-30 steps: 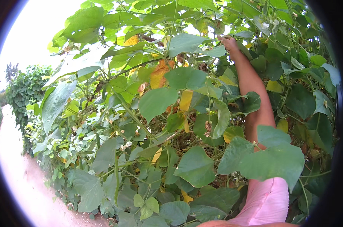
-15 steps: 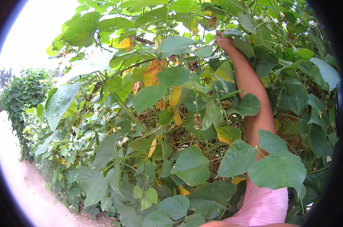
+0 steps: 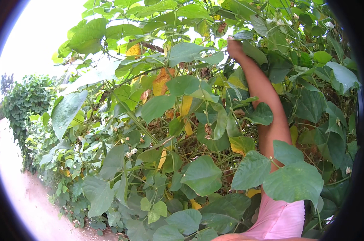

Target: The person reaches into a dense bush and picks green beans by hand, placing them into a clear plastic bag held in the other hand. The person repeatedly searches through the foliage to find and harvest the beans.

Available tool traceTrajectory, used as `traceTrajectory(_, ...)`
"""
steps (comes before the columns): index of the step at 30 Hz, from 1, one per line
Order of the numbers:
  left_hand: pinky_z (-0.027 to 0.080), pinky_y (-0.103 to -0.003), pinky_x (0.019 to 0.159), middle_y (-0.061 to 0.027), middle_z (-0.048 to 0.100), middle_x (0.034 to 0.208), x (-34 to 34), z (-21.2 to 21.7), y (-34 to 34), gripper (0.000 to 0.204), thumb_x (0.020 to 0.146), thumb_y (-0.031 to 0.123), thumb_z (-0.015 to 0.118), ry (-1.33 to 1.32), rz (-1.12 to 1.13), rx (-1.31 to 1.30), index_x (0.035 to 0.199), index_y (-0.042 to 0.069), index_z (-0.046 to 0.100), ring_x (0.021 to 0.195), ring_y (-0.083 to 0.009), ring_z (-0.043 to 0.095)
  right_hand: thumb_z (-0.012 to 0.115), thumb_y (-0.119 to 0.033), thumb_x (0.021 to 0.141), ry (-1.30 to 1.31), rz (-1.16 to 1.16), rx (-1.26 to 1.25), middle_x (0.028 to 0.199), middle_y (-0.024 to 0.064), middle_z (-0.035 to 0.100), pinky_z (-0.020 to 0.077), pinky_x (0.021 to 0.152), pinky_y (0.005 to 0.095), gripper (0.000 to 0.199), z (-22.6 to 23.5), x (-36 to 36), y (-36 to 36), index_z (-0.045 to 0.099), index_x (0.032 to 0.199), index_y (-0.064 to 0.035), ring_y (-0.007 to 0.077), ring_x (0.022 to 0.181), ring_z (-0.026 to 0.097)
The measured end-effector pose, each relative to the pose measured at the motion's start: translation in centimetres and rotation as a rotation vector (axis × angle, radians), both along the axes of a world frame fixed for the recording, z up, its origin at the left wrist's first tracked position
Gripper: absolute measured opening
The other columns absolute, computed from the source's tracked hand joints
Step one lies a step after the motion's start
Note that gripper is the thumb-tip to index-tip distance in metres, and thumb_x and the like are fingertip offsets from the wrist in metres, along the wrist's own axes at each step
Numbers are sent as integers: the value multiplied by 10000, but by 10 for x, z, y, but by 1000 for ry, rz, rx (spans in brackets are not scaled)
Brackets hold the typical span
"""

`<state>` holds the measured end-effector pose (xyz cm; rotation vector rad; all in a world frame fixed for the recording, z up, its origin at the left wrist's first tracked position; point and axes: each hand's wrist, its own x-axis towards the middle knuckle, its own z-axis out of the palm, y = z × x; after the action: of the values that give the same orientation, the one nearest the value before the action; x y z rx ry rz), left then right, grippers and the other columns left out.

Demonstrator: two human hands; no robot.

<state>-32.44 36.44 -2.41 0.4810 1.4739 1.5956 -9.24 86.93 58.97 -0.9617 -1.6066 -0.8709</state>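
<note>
My right hand (image 3: 235,49) is raised high among the leaves of a climbing bean vine, its bare forearm (image 3: 266,92) rising from a pink sleeve (image 3: 279,217). The fingers look curled closed, and what they hold, if anything, cannot be made out. Just beside the fingertips hangs a green leaf (image 3: 243,35), and a larger dark leaf (image 3: 255,53) lies against the wrist. Broad leaves (image 3: 294,180) cover part of the upper arm. My left hand does not show; a strip of bare skin (image 3: 262,238) crosses the lower edge.
Dense vine foliage with yellowed leaves (image 3: 162,81), thin stems and small white flowers (image 3: 131,152) surrounds the arm. A woody stem (image 3: 151,47) runs through the upper leaves. On the left, a pale dirt path (image 3: 29,193) passes a leafy bush (image 3: 25,104).
My right hand has shifted very slightly down and left, and its fingers look more curled. The leaves around it have moved only a little.
</note>
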Motion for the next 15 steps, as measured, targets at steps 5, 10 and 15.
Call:
traceTrajectory(5, 447, -255, 634, -68, 642, 854, -2, -17, 7, 232, 922, 220, 528, 2, 5, -35, 945, -1, 597, 719, -123, 563, 416, -220, 890, 35, -11, -11, 972, 227, 601, 461, 759, 461, 248, 3, -5, -6, 562, 967, -36, 392, 874, 586)
traceTrajectory(10, 448, -239, 633, -56, 650, 859, -5, -31, 15, 251, 927, 235, 520, -9, -73, -11, 968, 2, 604, 718, -107, 562, 458, -177, 854, 38, -13, 10, 909, 207, 606, 460, 729, 456, 182, 9, -4, 9, 570, 930, -56, 379, 830, 587)
traceTrajectory(15, 448, -243, 631, -74, 653, 826, -13, -19, 24, 275, 924, 254, 523, 160, -186, -175, 997, 5, 616, 721, -122, 577, 499, -134, 818, 40, -16, 28, 846, 187, 611, 458, 700, 451, 123, 14, -2, 24, 577, 893, -77, 366, 785, 589)
